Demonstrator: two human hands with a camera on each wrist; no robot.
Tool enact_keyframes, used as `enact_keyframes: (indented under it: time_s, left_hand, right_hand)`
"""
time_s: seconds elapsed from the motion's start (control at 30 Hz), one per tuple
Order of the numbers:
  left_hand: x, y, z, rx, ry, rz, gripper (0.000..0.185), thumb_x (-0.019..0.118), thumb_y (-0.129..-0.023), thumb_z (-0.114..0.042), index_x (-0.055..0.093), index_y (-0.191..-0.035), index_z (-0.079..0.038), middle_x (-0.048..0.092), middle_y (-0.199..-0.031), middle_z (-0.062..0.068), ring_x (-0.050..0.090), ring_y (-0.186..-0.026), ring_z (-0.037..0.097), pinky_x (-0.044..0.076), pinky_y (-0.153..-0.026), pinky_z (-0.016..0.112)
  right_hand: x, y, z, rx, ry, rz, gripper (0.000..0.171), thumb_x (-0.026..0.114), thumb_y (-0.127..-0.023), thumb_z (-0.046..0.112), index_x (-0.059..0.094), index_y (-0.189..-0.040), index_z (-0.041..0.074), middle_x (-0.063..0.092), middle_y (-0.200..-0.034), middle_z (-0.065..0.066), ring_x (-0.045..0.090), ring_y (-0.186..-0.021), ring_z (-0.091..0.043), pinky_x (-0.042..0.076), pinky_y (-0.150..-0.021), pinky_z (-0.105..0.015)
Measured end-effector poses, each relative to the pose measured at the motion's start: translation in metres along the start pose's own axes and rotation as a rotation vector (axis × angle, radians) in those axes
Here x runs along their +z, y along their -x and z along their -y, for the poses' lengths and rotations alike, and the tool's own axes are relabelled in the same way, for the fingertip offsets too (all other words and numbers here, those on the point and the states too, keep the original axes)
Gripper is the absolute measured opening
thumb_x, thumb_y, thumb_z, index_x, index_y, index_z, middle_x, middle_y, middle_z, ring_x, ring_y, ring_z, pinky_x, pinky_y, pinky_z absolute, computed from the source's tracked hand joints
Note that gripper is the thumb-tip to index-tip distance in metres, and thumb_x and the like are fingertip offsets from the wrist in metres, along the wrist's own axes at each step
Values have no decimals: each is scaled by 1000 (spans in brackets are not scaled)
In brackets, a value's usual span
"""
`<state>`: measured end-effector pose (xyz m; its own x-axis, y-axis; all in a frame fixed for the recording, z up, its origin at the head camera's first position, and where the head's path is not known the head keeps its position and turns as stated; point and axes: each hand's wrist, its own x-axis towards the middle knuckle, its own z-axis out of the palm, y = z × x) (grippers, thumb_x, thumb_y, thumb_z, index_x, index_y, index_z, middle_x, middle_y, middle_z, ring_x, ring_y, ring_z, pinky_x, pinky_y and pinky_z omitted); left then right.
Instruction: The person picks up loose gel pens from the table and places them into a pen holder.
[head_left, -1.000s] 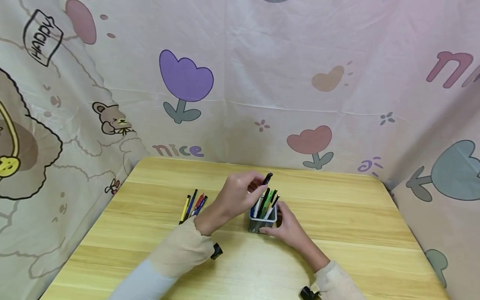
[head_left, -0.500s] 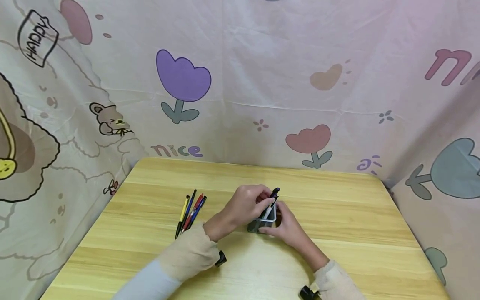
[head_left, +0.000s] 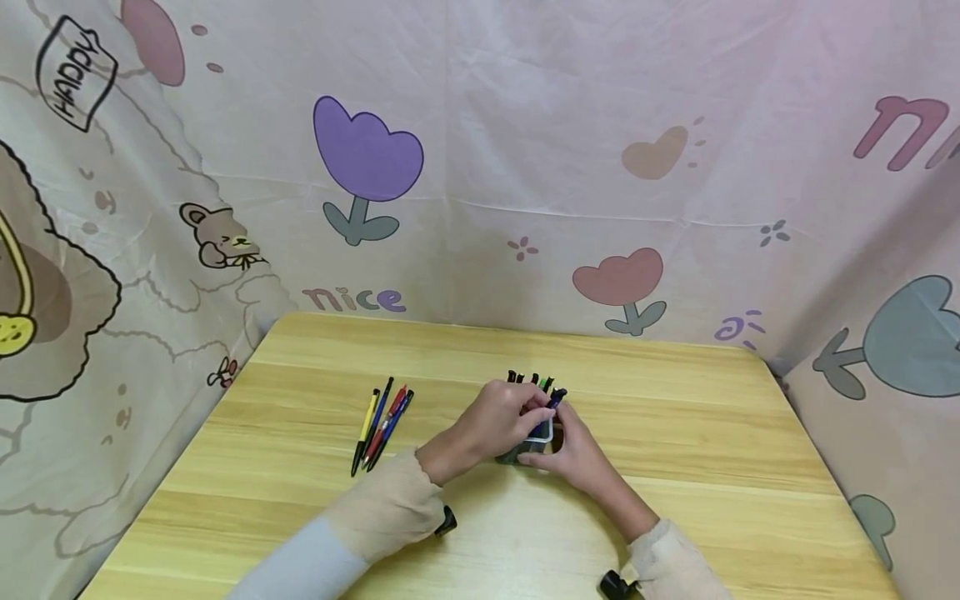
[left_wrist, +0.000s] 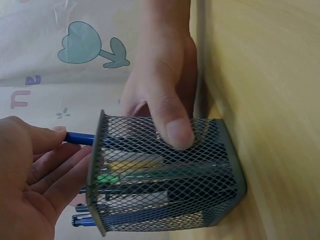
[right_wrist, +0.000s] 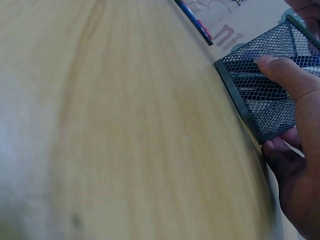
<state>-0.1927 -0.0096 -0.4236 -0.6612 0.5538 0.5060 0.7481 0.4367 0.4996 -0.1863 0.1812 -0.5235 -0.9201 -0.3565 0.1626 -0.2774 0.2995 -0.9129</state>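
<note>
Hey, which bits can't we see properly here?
Head view: most of the pens in the cup, hidden behind the left hand.
Left wrist view: the tip of the blue pen, screened by the cup's mesh.
Right wrist view: the far ends of the loose pens, cut off by the top edge.
Head view: any writing on those loose pens, too small.

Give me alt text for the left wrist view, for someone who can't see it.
A left hand pinches a blue pen at the open end of a dark mesh pen cup, while a right hand grips it. Other pens show through its sides; a wooden tabletop lies at right.
</note>
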Motion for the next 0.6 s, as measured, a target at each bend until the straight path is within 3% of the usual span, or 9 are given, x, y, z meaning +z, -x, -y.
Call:
enact_keyframes:
  time_s: [0.37,0.6]
  left_hand:
    - [10,2,1,-46,-54,66,10,75,-95,-13,76,-96,-3,80,-84,5,75,-74,8,49,-63,3]
    - [14,3,5,-40,-80,69,9,75,-95,-11,75,-93,-2,80,-83,6,76,-73,9,46,-61,1]
  right_hand:
    - [0,-2,-5,-72,39,2,67,93,-79,29,54,-134,29,63,-126,2,64,-105,-11,58,-87,-27]
    - [0,0,-4,-15,37,-8,71,93,-77,32,51,-134,25,62,-128,-1,66,-108,-15,60,-89,-27]
